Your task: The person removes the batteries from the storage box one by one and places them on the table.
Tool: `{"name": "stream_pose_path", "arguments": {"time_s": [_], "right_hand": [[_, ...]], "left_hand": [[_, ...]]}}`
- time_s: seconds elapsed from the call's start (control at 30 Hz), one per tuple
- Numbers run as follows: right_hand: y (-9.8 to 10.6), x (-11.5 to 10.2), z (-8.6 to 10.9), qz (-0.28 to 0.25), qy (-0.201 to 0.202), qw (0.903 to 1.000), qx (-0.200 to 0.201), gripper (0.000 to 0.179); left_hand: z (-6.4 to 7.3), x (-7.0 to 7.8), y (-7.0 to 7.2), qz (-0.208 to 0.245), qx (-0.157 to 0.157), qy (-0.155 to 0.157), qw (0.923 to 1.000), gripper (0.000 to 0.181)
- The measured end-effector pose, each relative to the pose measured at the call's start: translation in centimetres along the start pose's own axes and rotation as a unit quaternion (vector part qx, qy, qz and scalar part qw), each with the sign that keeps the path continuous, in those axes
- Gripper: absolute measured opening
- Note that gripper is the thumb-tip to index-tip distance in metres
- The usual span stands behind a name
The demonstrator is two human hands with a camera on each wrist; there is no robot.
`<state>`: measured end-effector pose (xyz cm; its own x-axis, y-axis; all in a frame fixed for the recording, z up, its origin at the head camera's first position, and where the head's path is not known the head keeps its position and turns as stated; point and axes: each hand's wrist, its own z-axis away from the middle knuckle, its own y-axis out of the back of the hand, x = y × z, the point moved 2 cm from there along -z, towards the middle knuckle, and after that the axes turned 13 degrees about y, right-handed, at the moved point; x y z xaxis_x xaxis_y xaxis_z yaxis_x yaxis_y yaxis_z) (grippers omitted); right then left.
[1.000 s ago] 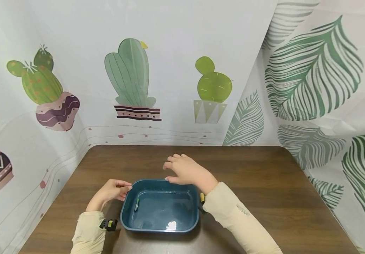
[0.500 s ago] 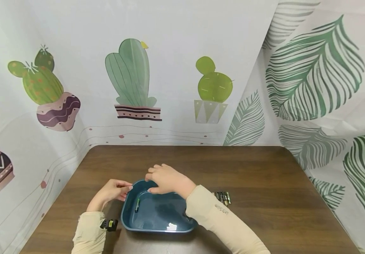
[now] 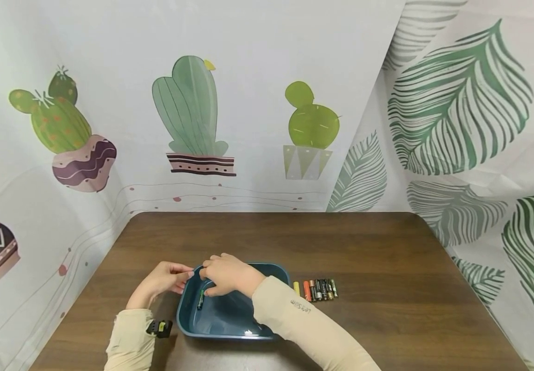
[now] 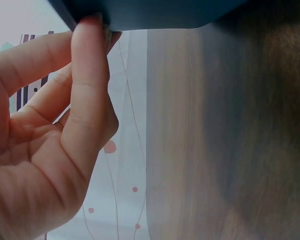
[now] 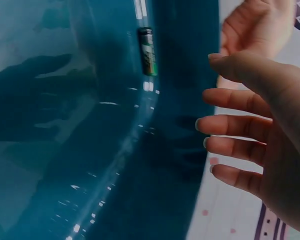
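A dark blue rectangular basin (image 3: pixel 244 312) stands on the table. At its far left corner my left hand (image 3: pixel 162 280) pinches the rim between thumb and fingers; the left wrist view shows the thumb (image 4: pixel 92 65) against the wall. Inside, along the left side, lies a small green and black battery (image 3: pixel 200 300). Over the basin's far left part hovers my right hand (image 3: pixel 227 274), its fingers spread and holding nothing. In the right wrist view its fingertips (image 5: pixel 217 122) sit apart from the battery (image 5: pixel 148 52).
Right of the basin, several batteries (image 3: pixel 321 290) lie side by side in a row, with an orange-red one (image 3: pixel 306 291) and a yellow one (image 3: pixel 296 288) at the left end. The brown wooden table (image 3: pixel 387 268) ends at a patterned curtain (image 3: pixel 257 103).
My right hand has moved left and nearer, from the basin's far rim to above its left part. The row of batteries has come out from behind the right sleeve. The left hand stays put.
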<state>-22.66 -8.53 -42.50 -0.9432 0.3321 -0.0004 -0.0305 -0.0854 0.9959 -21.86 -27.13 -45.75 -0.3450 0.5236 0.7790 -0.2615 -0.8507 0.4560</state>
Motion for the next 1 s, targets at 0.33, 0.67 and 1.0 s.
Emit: {"name": "stream_pose_path", "arguments": {"time_s": [0.33, 0.67, 1.0], "right_hand": [[-2.2, -0.7, -1.8, 0.041, 0.0, 0.9987, -0.03, 0.035], [-3.3, -1.7, -2.7, 0.09, -0.005, 0.9941, -0.06, 0.052], [-4.0, -2.1, -3.2, 0.116, -0.008, 0.9924, -0.041, 0.06]], "left_hand": [[0.1, 0.0, 0.1, 0.004, -0.01, -0.001, 0.9999, 0.03], [-0.3, -0.2, -0.1, 0.004, -0.005, 0.005, 1.0, 0.028], [-0.2, -0.1, 0.0, 0.011, -0.005, 0.002, 0.9999, 0.028]]}}
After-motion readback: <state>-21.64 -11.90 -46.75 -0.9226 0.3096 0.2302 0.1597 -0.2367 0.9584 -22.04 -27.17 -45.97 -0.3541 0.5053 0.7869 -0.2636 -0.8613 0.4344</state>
